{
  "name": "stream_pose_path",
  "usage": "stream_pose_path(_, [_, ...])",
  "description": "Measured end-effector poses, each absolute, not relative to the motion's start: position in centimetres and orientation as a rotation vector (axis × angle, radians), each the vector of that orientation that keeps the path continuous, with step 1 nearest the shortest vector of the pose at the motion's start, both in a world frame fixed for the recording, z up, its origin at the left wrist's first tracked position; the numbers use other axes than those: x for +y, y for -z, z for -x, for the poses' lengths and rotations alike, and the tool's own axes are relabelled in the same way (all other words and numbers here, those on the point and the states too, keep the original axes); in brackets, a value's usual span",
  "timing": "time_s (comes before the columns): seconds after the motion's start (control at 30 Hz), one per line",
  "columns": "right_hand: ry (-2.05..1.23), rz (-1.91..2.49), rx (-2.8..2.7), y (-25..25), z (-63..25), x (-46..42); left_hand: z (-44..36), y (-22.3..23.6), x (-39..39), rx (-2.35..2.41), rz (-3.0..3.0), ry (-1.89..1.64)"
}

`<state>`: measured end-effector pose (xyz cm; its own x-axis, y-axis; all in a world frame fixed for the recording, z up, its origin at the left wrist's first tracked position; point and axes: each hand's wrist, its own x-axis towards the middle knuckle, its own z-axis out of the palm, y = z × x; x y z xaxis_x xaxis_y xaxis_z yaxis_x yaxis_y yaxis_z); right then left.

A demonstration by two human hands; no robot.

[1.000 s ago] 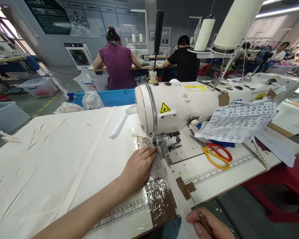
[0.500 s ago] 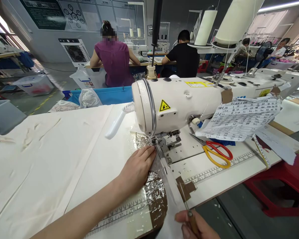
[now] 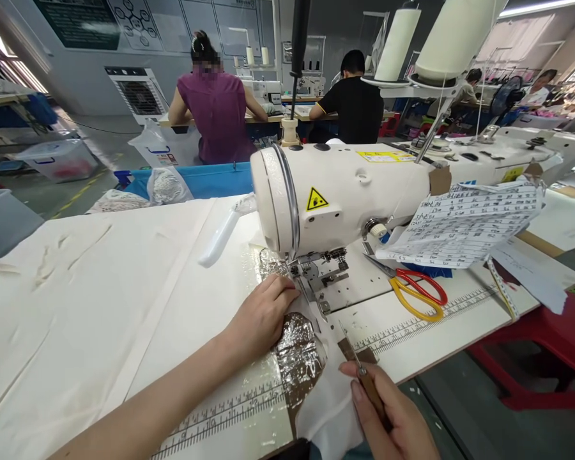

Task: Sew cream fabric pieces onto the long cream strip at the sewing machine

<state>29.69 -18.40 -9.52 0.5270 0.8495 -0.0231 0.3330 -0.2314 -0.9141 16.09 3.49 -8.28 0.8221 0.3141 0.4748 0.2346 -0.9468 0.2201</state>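
My left hand [image 3: 261,314] lies flat on white fabric [image 3: 100,300] just left of the presser foot [image 3: 306,276] of a white sewing machine [image 3: 345,191], fingers together and pressing down. My right hand [image 3: 393,418] is at the table's front edge, closed round a small wooden-handled pointed tool [image 3: 364,377]. The tool's metal tip points up toward the presser foot. A loose fold of white fabric [image 3: 328,399] hangs over the edge between my hands, beside a shiny taped patch [image 3: 297,354].
Red and yellow scissors [image 3: 414,295] lie right of the needle. A printed paper sheet [image 3: 469,223] is taped to the machine arm. Thread cones [image 3: 453,38] stand above. Two people sit with their backs to me at far tables. A red stool [image 3: 546,358] stands at right.
My right hand has come up and forward with the tool, from below the table edge onto the fabric. The fabric edge has slid left across the taped patch. My left hand stays put.
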Motion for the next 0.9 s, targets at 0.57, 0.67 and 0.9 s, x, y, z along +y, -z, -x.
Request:
stream_pose_path(0.57, [-0.657,1.744,-1.209,8.9,-30.2,-15.5,-16.0,8.2,3.5,0.353,-2.933,-0.870])
stream_pose_path(0.67, [-0.612,1.712,-1.301,8.7,-30.4,-14.7,-16.1,8.3,3.7,0.450,-2.973,-0.825])
stream_pose_path(0.9, [-0.534,1.710,-1.388,8.1,-30.4,-13.1,-15.8,8.1,3.4,0.483,-2.939,-0.857])
